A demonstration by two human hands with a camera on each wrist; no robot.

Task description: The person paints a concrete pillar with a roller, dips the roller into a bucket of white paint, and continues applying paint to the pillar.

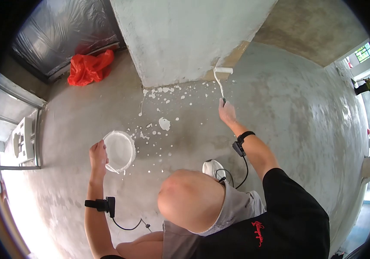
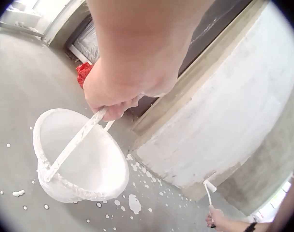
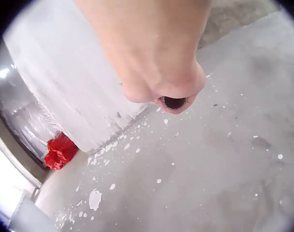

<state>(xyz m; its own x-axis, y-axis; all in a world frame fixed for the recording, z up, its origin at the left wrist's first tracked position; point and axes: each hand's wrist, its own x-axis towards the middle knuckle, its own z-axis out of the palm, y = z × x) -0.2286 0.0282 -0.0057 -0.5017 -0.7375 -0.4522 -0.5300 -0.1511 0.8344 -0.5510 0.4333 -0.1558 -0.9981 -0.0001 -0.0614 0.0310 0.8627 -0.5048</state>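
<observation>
My left hand (image 1: pixel 98 156) grips the thin bail handle (image 2: pixel 79 139) of a white, paint-coated bucket (image 2: pixel 117 176), which hangs tilted in the left wrist view. White paint coats the bucket's inside. The right hand (image 1: pixel 227 112) is wrapped around the handle of a paint roller (image 1: pixel 224 70). The roller's white sleeve lies against the bare strip low on a mostly white-coated pillar (image 1: pixel 185 43), near its right corner. In the right wrist view, the dark end of the roller handle (image 3: pixel 175 103) shows from the fist; the roller head is hidden there.
White paint splashes (image 1: pixel 164 124) spot the grey concrete floor (image 1: pixel 288 112). A red plastic bag (image 1: pixel 90 68) lies by plastic sheeting (image 1: pixel 64 34) at the back left. Another person (image 1: pixel 364 85) is far off at the right. My knee (image 1: pixel 191 198) and white shoe (image 1: pixel 213 167) are near the front.
</observation>
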